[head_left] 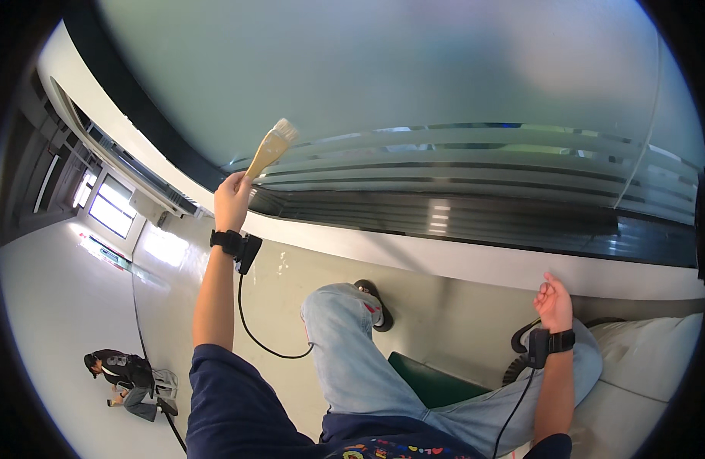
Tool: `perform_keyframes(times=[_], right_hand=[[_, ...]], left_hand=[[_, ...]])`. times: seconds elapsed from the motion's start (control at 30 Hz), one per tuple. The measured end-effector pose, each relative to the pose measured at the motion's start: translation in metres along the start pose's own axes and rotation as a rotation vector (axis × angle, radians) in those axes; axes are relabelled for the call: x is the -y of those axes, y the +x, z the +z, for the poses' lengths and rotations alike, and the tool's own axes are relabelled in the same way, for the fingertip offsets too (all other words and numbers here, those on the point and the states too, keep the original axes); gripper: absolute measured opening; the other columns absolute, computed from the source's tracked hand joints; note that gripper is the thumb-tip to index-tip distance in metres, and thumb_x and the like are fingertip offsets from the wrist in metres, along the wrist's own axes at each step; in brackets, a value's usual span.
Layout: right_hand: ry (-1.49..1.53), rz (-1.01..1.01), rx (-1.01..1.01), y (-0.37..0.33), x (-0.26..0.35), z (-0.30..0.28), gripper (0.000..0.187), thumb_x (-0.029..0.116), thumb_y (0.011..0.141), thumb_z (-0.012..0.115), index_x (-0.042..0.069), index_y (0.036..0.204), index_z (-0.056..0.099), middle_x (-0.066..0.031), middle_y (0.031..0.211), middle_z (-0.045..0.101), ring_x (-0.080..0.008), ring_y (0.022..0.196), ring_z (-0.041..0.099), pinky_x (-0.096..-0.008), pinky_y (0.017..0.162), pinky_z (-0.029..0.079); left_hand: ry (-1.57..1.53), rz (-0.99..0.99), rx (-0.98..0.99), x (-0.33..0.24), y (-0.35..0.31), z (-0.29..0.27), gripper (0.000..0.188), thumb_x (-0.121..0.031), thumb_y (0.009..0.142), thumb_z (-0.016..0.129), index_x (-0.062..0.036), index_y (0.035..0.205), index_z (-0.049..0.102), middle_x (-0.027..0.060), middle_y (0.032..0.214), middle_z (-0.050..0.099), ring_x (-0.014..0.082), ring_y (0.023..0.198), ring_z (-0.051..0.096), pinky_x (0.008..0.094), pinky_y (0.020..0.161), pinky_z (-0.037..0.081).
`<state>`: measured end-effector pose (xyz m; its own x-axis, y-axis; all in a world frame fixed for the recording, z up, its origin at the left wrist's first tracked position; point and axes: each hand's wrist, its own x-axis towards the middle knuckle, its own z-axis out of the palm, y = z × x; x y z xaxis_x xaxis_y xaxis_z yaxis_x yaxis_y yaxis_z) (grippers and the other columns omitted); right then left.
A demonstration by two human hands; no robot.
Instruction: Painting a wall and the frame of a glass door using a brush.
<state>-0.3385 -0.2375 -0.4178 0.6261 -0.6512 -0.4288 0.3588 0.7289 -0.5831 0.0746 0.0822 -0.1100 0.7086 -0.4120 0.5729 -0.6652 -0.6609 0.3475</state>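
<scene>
Left of centre, the left hand (232, 202) grips a flat, pale-bristled wooden brush (269, 150). Lower right, the right hand (553, 306) is half-open, fingers bent.

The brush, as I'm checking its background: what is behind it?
Behind the brush, frosted, striped glass shows around it; the patch directly behind is covered, and frosting obscures whatever lies beyond.

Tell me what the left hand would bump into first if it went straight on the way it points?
Probably the glass, with the brush in the left hand meeting it before the fingers do. The brush may already touch it; depth is unclear from this view.
</scene>
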Motion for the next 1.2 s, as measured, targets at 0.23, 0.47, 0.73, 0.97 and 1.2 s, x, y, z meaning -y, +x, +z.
perform_keyframes(times=[0.23,0.47,0.73,0.97,1.2], right_hand=[[-0.005,-0.01,-0.006,-0.002,0.001,0.002,0.017,0.021,0.081,0.051,0.009,0.094,0.051,0.0005,0.064,0.046,-0.0102,0.056,0.044,-0.0249,0.055,0.039],[0.0,-0.015,0.005,0.0,0.0,-0.001,0.019,0.02,0.081,0.049,0.008,0.096,0.05,0.0005,0.064,0.046,-0.0105,0.055,0.044,-0.0253,0.054,0.039],[-0.011,-0.021,0.009,-0.003,0.0,0.004,0.019,0.02,0.081,0.049,0.008,0.096,0.05,0.0003,0.066,0.046,-0.0101,0.057,0.043,-0.0246,0.056,0.038],[-0.002,-0.02,-0.001,-0.004,0.001,0.005,0.019,0.02,0.081,0.049,0.008,0.096,0.05,0.0002,0.066,0.046,-0.0102,0.057,0.043,-0.0246,0.055,0.038],[-0.009,-0.024,0.004,-0.004,0.001,0.005,0.019,0.02,0.082,0.05,0.007,0.095,0.05,-0.0001,0.065,0.046,-0.0105,0.057,0.044,-0.0248,0.055,0.038]], left_hand=[[0.13,-0.052,-0.07,0.003,-0.004,0.003,0.028,-0.021,0.08,0.05,0.0031,0.091,0.059,0.0147,0.078,0.063,0.022,0.071,0.06,0.0302,0.064,0.044],[-0.013,-0.001,-0.042,0.0,-0.008,0.008,0.027,-0.021,0.082,0.05,0.0036,0.091,0.058,0.0122,0.075,0.062,0.0169,0.067,0.058,0.0264,0.063,0.043],[-0.141,0.091,-0.004,-0.017,-0.013,0.009,0.026,-0.019,0.083,0.052,0.0034,0.095,0.057,0.0094,0.074,0.061,0.0122,0.066,0.056,0.0246,0.061,0.042],[0.054,0.227,-0.073,-0.05,-0.022,0.008,0.021,-0.019,0.083,0.051,-0.0015,0.094,0.056,0.0123,0.068,0.06,0.0211,0.058,0.058,0.0285,0.055,0.042],[0.236,0.207,-0.1,-0.066,-0.03,0.007,0.018,-0.019,0.083,0.05,-0.0054,0.093,0.057,0.0143,0.068,0.059,0.0296,0.061,0.058,0.0345,0.055,0.043]])
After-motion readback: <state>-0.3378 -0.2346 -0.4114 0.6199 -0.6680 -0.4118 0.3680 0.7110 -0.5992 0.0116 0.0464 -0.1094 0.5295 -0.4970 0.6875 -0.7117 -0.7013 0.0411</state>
